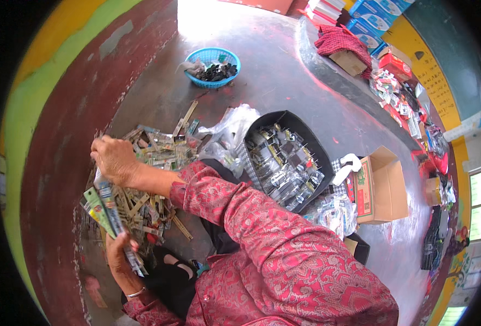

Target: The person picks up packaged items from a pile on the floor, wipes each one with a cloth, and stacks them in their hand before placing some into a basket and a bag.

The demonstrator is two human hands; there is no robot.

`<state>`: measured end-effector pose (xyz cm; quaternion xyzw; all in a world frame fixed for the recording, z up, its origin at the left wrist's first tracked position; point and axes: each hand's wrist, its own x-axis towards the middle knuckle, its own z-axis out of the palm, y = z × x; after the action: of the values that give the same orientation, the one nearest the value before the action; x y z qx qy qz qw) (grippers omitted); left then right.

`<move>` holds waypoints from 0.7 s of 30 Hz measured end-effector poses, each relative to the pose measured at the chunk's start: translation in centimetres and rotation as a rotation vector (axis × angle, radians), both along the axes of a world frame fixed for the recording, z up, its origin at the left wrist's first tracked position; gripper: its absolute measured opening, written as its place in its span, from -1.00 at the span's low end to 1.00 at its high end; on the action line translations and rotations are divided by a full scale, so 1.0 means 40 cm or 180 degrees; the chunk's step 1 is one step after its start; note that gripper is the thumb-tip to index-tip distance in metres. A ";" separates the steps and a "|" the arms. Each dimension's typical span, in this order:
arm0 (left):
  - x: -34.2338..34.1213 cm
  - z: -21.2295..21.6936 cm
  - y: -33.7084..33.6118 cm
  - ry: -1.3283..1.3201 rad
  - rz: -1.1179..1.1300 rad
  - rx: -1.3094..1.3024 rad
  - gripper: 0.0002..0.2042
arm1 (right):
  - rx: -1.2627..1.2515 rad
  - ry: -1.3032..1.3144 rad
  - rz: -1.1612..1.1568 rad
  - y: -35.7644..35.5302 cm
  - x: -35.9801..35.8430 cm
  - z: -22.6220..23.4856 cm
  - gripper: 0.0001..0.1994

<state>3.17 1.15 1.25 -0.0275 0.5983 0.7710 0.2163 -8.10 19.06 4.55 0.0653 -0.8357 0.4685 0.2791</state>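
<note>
A person in a red patterned sleeve worked low over a floor, at the left of the scene. The left hand, nearer, had its grip closed around the lower part of a bundle of long, slim packets, one with a green face, their far ends tilted up and leftward. The right hand was curled just beyond those ends; whether its grip was clamped on anything could not be told, because the fingers hid the inside.

The bundle was above the left edge of a loose pile of flat strips. It seemed light and fairly stiff along its length, with a glossy, likely slippery wrapping that could let one packet slide against another. The lower third looked the best place to hold, with the edges squeezed together gently, since thin packaging might crease.

Right of the pile lay a crumpled clear plastic bag, then a dark-rimmed container full of wrapped pieces. A blue basket stood farther off.
</note>
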 end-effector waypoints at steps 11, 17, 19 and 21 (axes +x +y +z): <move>-0.114 -0.166 -0.034 -0.0918 0.0855 0.1142 -0.61 | -0.0276 0.0088 0.0811 -0.087 0.099 -0.041 -0.76; -0.209 -0.369 -0.243 -0.0456 0.0543 0.0615 -0.68 | 0.0538 -0.0070 0.0929 -0.180 0.123 -0.120 -0.74; -0.209 -0.387 -0.256 -0.0249 0.0382 0.0505 -0.70 | 0.0970 -0.0315 0.1408 -0.134 0.137 -0.073 -0.76; -0.213 -0.314 -0.184 -0.0139 0.0387 0.0641 -0.72 | 0.1170 -0.0523 0.1604 -0.108 0.131 -0.078 -0.75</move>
<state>-5.35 -6.21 -11.32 -0.0587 0.5102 0.8381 0.1838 -2.86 14.72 1.43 0.2815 -0.8836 0.3678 0.0695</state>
